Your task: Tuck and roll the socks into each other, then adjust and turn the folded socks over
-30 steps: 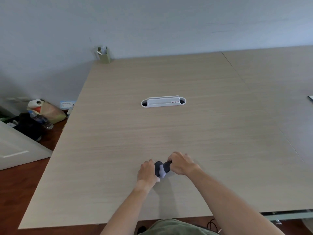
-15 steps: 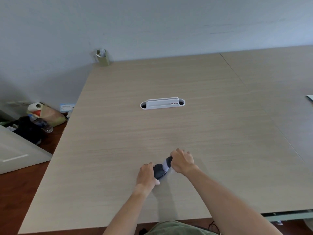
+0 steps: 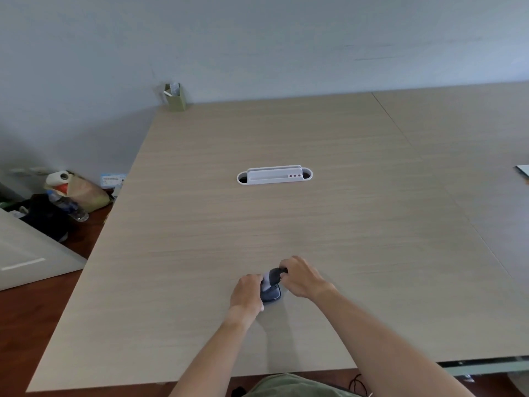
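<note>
A small dark grey and white bundle of cloth, like a rolled sock (image 3: 271, 287), lies on the light wooden table (image 3: 200, 253) near its front edge. My left hand (image 3: 247, 293) grips the bundle's left side with curled fingers. My right hand (image 3: 300, 277) grips its upper right end, fingers curled over the dark part. Most of the bundle is hidden between the two hands.
A white cable-port insert (image 3: 274, 175) sits in the table's middle. A small green box (image 3: 175, 98) stands at the far left corner by the wall. On the floor at left lie a bag with a paper roll (image 3: 77, 190) and a water bottle (image 3: 68, 206).
The bundle has been turned and pushed together between my hands; the right hand moved a little toward the left hand, and the dark end now sits higher.
</note>
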Available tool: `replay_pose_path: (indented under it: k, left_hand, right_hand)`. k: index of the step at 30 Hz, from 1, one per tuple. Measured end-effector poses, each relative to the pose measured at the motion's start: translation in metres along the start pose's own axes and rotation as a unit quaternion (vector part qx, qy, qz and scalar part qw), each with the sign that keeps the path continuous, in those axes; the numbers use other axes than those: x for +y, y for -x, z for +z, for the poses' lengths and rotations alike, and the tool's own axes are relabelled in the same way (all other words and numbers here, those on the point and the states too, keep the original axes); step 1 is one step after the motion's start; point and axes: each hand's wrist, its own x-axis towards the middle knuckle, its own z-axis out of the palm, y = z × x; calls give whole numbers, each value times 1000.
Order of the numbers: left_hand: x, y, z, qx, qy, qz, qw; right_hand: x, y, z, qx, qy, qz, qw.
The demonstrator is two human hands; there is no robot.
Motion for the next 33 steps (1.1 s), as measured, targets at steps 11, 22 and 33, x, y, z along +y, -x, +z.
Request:
replay_pose_path:
  k: [11, 22, 33]
  left_hand:
    - [-5, 1, -5, 2, 21, 12, 1000]
    - [-5, 2, -10, -6, 0, 34, 999]
    - [-15, -5, -1, 2, -44, 37, 998]
  right_hand:
    - [13, 9, 0, -38, -3, -20, 999]
    - [4, 19, 4, -19, 10, -38, 999]
    - [-3, 27, 16, -8, 26, -18, 999]
